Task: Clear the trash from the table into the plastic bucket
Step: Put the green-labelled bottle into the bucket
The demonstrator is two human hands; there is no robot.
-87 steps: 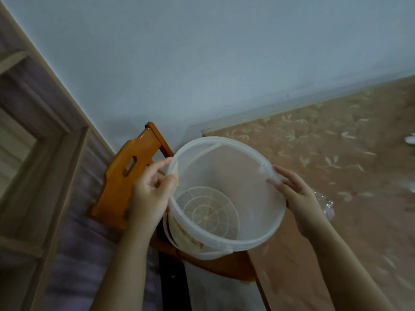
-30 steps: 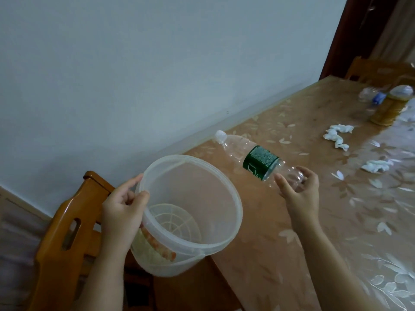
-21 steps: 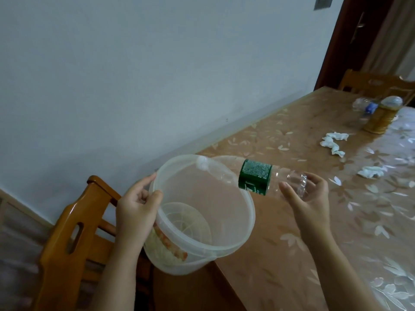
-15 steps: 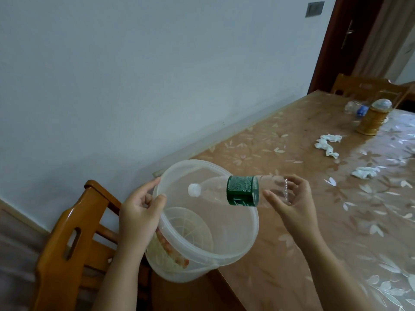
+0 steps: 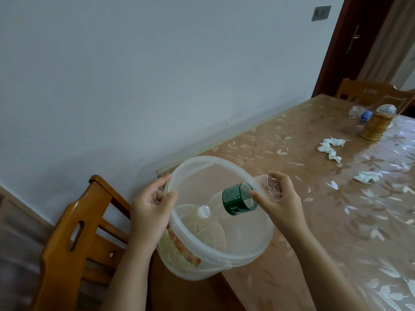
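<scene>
My left hand (image 5: 150, 212) grips the left rim of a translucent plastic bucket (image 5: 244, 248), held off the table's near-left corner above a chair seat. My right hand (image 5: 279, 204) holds the base of a clear plastic bottle (image 5: 235, 199) with a green label and white cap. The bottle tilts cap-down through the bucket's mouth, its base still at the rim. On the table (image 5: 336, 221) farther right lie two crumpled white tissues (image 5: 330, 148) (image 5: 367, 176) and a crushed clear bottle with a blue cap (image 5: 360, 112).
A gold jar with a clear domed lid (image 5: 377, 125) stands at the far right. A wooden chair (image 5: 74, 239) sits beside the table's left end under the bucket; another chair (image 5: 372, 94) is at the far end. The wall runs along the table's back edge.
My right hand picked the green-label bottle off the table, swung it left over the bucket and tipped it cap-first inside. The bucket stayed in my left hand; the view turned right.
</scene>
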